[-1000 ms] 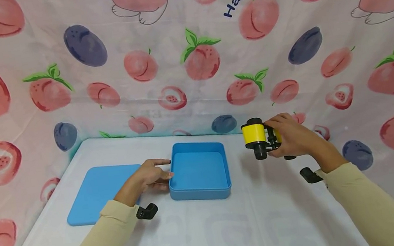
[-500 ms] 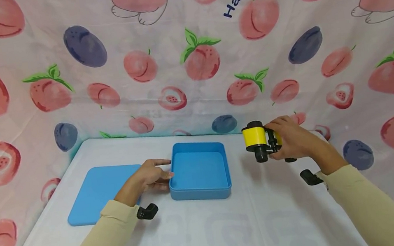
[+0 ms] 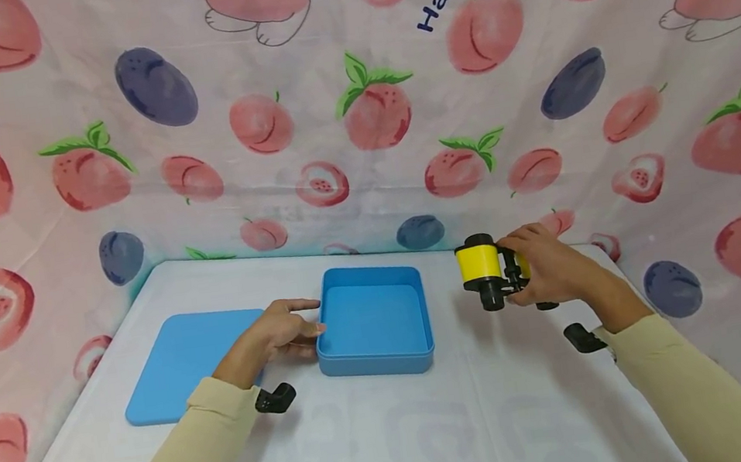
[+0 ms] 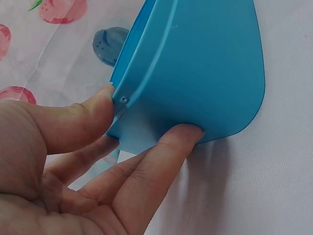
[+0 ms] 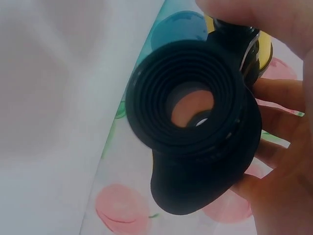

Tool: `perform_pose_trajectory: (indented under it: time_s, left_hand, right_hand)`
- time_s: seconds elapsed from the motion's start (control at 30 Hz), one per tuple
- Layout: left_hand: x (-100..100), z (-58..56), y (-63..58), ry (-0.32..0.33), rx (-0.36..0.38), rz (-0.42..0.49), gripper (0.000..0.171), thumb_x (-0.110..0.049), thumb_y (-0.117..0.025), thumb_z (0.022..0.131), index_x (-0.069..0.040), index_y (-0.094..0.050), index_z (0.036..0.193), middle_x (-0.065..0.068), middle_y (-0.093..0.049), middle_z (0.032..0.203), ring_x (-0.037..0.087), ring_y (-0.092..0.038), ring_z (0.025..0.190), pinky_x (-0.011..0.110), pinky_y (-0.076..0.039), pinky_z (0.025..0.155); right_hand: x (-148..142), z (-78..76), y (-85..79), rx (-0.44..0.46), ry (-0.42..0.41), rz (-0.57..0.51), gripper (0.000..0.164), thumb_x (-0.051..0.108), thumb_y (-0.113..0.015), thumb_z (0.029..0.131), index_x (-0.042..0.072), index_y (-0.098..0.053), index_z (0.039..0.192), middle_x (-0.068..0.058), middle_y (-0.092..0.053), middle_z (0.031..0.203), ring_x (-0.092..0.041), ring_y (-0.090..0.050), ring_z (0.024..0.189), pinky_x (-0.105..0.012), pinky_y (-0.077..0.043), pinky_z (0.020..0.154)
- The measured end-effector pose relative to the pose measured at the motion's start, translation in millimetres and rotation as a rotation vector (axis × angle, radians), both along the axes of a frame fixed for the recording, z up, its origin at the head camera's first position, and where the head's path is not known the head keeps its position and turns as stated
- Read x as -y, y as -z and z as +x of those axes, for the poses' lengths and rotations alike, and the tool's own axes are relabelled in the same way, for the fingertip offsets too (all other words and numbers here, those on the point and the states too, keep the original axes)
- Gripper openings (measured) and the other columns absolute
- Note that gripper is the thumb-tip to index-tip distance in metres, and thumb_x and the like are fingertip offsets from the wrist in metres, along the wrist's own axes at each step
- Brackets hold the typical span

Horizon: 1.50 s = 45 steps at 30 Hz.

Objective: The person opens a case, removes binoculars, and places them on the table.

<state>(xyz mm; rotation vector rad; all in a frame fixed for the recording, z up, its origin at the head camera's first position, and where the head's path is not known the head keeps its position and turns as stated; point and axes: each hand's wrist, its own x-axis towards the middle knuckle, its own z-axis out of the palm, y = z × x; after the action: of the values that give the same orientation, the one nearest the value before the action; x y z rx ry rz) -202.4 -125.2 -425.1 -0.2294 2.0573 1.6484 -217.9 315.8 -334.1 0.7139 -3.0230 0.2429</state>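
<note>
My left hand (image 3: 287, 329) is at the left side of an open blue box (image 3: 379, 364), its thumb tip right at the rim. In the left wrist view the fingers (image 4: 146, 181) lie fairly straight, with one fingertip against the box's outer wall. My right hand (image 3: 547, 266) grips yellow and black binoculars (image 3: 479, 263) above the table, right of the box. One barrel hangs to the left of the hand; the other is mostly hidden by it. Up close in the right wrist view, a black eyecup of the binoculars (image 5: 139, 98) faces the camera.
A flat blue lid (image 3: 184, 365) lies on the white table (image 3: 399, 446), left of the box and partly behind my left arm. A cloth printed with fruit (image 3: 330, 135) hangs around the table's back and sides. The inside of the box shows its bare floor.
My right hand has come down a little with the binoculars. The left hand, box and lid have kept their places.
</note>
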Motion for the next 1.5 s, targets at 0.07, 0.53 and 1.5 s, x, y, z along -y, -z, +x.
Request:
perform_pose_trajectory:
  time_s: [0.07,0.53,1.5]
  left_hand:
    - [1,0.6,-0.4,-0.005,0.0,0.002,0.066,-0.004,-0.07,0.098,-0.007,-0.043,0.158,0.031,-0.06,0.143,0.028,-0.075,0.103,0.042,-0.066,0.084]
    - [2,3.7,-0.2,0.003,0.0,0.007,0.066,-0.006,-0.07,0.098,-0.007,-0.042,0.159,0.03,-0.063,0.14,0.029,-0.076,0.103,0.042,-0.066,0.083]
    - [0,0.8,1.1,-0.001,0.006,-0.022,0.064,-0.007,-0.071,0.098,-0.008,-0.045,0.157,0.028,-0.063,0.139,0.027,-0.074,0.101,0.04,-0.066,0.08]
  right_hand:
    - [0,-0.4,1.6,-0.006,-0.008,-0.001,0.088,0.03,-0.093,0.071,-0.003,-0.056,0.143,-0.023,-0.059,0.141,-0.043,-0.042,0.134,-0.063,-0.051,0.106]
    - [-2,1.8,14.6,0.015,0.003,0.008,0.092,0.033,-0.093,0.07,-0.004,-0.054,0.144,-0.024,-0.057,0.142,-0.043,-0.042,0.134,-0.063,-0.052,0.105]
    - [-10,2.7,32.0,0.013,0.003,0.021,0.088,0.029,-0.094,0.068,-0.003,-0.056,0.142,-0.022,-0.061,0.137,-0.04,-0.042,0.132,-0.064,-0.048,0.109]
